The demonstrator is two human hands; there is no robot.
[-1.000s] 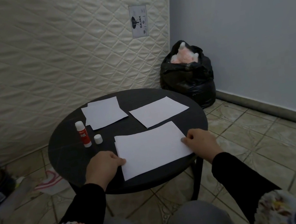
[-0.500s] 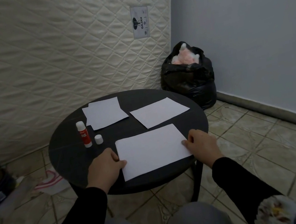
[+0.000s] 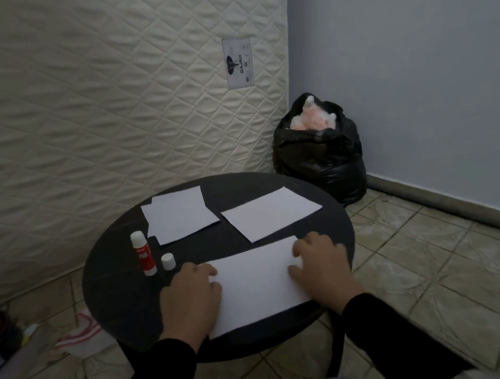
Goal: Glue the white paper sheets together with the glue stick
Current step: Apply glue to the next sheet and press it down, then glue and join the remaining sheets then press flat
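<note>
White paper, matte and thin, lies flat on the round dark surface (image 3: 118, 275): the near sheet (image 3: 257, 286) sits at the front edge, its long axis running left to right between my two hands. My left hand (image 3: 191, 300) rests on its left end, fingers laid flat and together on the paper; my right hand (image 3: 320, 270) presses the right end the same way, fingers extended, nothing pinched.

The glue stick (image 3: 143, 253) stands upright just beyond and left of the near sheet, a red-and-white cylinder with its top bared, and its small white cap (image 3: 168, 261) sits right beside it. My left hand is plainly the nearer one to it; I judge that hand should fetch it.

Further back from the near sheet lie a single sheet (image 3: 270, 214) and a loose overlapping stack (image 3: 180, 215), all crisp-edged rectangles.
</note>
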